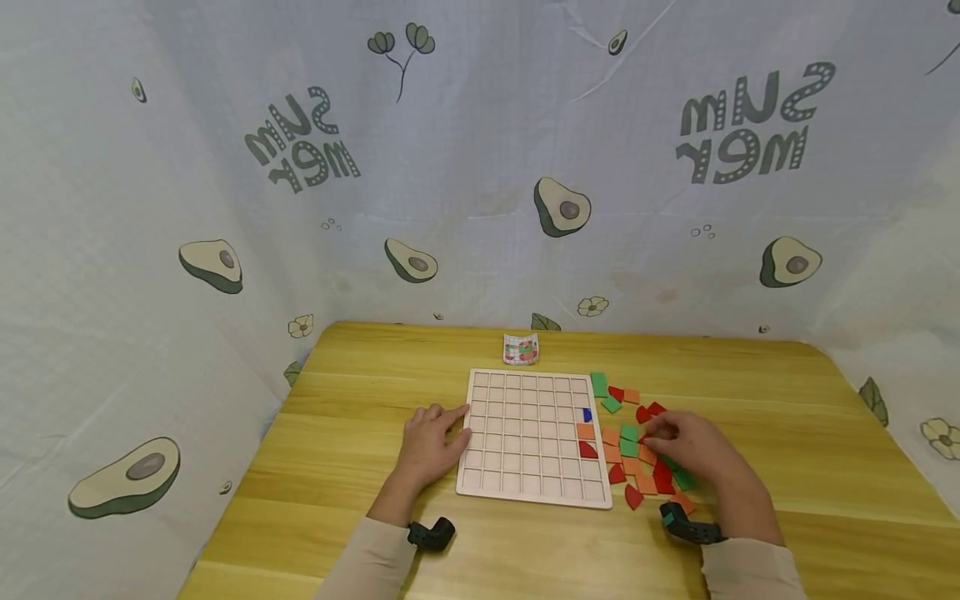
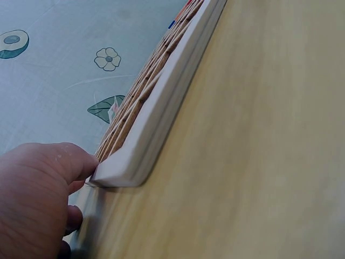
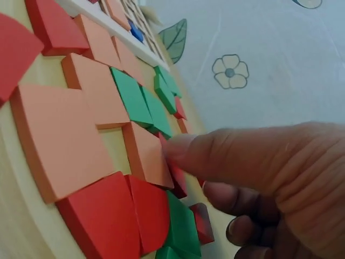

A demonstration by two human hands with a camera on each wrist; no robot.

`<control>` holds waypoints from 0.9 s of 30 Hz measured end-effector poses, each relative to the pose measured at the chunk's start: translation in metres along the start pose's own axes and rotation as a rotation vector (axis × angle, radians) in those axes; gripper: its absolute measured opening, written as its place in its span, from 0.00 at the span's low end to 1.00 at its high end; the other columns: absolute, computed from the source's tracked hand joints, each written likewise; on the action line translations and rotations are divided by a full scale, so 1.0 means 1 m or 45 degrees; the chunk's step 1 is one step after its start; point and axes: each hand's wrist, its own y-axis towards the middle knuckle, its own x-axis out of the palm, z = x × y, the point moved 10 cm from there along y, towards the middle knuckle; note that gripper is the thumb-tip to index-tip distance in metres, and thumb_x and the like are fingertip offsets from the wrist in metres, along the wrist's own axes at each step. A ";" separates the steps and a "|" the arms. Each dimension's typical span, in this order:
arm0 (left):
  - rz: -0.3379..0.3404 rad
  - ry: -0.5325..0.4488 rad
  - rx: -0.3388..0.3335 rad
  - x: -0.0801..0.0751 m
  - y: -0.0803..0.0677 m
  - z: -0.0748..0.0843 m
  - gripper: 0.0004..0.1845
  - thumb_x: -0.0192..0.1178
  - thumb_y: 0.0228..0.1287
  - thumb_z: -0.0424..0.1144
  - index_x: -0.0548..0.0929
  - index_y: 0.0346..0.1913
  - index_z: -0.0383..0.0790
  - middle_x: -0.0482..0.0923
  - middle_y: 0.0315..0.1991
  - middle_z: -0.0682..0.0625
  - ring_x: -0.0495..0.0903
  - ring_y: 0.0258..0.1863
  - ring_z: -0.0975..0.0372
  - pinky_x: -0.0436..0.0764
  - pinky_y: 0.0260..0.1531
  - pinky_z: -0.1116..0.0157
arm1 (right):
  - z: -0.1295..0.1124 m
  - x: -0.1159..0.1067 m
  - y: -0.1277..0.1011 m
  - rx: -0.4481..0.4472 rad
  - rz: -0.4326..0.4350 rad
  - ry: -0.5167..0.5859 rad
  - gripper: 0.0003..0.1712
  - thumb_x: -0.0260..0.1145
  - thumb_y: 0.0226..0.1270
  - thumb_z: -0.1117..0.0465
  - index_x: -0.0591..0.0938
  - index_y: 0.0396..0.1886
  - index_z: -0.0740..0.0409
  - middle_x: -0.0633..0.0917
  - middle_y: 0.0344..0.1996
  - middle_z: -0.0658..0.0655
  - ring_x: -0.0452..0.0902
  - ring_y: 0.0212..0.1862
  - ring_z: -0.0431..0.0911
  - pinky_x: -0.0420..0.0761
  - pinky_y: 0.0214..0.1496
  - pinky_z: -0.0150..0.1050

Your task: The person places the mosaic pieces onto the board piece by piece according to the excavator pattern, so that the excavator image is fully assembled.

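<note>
Avocado-print cloth hung all around, pale wooden desk in the middle. On it, a white grid board, almost wholly bare: only three pieces seated, down the right-hand column — a small blue one, an orange square, a red quarter-round. Every other cell open, so barely begun, by the look of it. Left hand flat beside the board's left edge, fingers straight, fingertips right at the corner of the frame, holding nothing. Right hand down in the loose pile of tiles just right of the board, fingers curled over the heap; thumb pressing at the edge of an orange tile, red and green pieces packed around it. Not clear whether actually pinched or merely touched. Beyond the board's far edge, a small patterned card standing alone. Dozens of pieces waiting outside the grid.
</note>
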 end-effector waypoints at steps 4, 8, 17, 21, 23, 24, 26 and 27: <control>0.003 -0.006 -0.005 -0.001 0.000 0.001 0.23 0.60 0.70 0.50 0.83 0.65 0.53 0.79 0.40 0.52 0.66 0.36 0.62 0.63 0.41 0.62 | 0.002 -0.001 -0.002 0.020 -0.007 0.010 0.15 0.70 0.69 0.56 0.85 0.47 0.62 0.83 0.36 0.56 0.74 0.38 0.49 0.74 0.39 0.39; 0.007 -0.014 -0.007 -0.002 0.000 0.002 0.23 0.61 0.70 0.50 0.83 0.65 0.52 0.79 0.39 0.52 0.66 0.35 0.62 0.63 0.41 0.62 | 0.005 -0.003 -0.001 0.017 0.025 -0.028 0.14 0.67 0.71 0.56 0.85 0.48 0.61 0.83 0.36 0.57 0.73 0.38 0.49 0.73 0.39 0.40; 0.013 -0.013 -0.007 -0.001 0.000 0.001 0.23 0.61 0.70 0.51 0.83 0.65 0.54 0.79 0.39 0.53 0.65 0.35 0.63 0.62 0.40 0.63 | 0.013 -0.010 0.002 0.034 0.144 -0.080 0.27 0.71 0.67 0.47 0.82 0.49 0.66 0.84 0.37 0.61 0.76 0.38 0.52 0.77 0.42 0.47; 0.020 -0.011 -0.002 -0.001 0.000 0.001 0.23 0.61 0.70 0.51 0.83 0.65 0.54 0.79 0.38 0.53 0.66 0.35 0.63 0.62 0.40 0.63 | 0.014 -0.008 0.003 0.032 0.153 -0.073 0.25 0.71 0.67 0.48 0.83 0.48 0.66 0.84 0.36 0.61 0.75 0.37 0.51 0.77 0.40 0.44; 0.027 -0.012 0.004 -0.002 0.000 0.001 0.23 0.61 0.69 0.51 0.83 0.65 0.53 0.78 0.38 0.54 0.66 0.35 0.63 0.62 0.40 0.63 | 0.012 -0.007 0.004 0.007 0.161 -0.077 0.23 0.71 0.67 0.50 0.83 0.47 0.66 0.83 0.35 0.60 0.75 0.36 0.50 0.77 0.40 0.44; 0.029 -0.013 0.005 -0.002 0.000 0.001 0.23 0.61 0.69 0.51 0.83 0.65 0.53 0.78 0.38 0.54 0.66 0.35 0.63 0.62 0.40 0.63 | 0.011 -0.007 0.004 -0.002 0.163 -0.080 0.22 0.71 0.67 0.50 0.83 0.47 0.66 0.84 0.35 0.60 0.75 0.36 0.50 0.77 0.40 0.45; 0.031 -0.014 0.006 -0.002 0.000 0.001 0.22 0.61 0.69 0.51 0.83 0.64 0.53 0.78 0.38 0.54 0.66 0.35 0.63 0.62 0.40 0.63 | 0.009 -0.006 0.005 -0.015 0.163 -0.085 0.22 0.71 0.67 0.50 0.83 0.46 0.67 0.83 0.35 0.59 0.75 0.36 0.50 0.77 0.40 0.44; 0.034 -0.011 0.010 -0.002 0.000 0.001 0.22 0.61 0.69 0.51 0.83 0.64 0.53 0.78 0.38 0.54 0.65 0.35 0.63 0.62 0.39 0.62 | 0.008 -0.005 0.006 -0.016 0.156 -0.079 0.23 0.71 0.67 0.50 0.83 0.46 0.67 0.83 0.35 0.59 0.75 0.37 0.50 0.77 0.40 0.44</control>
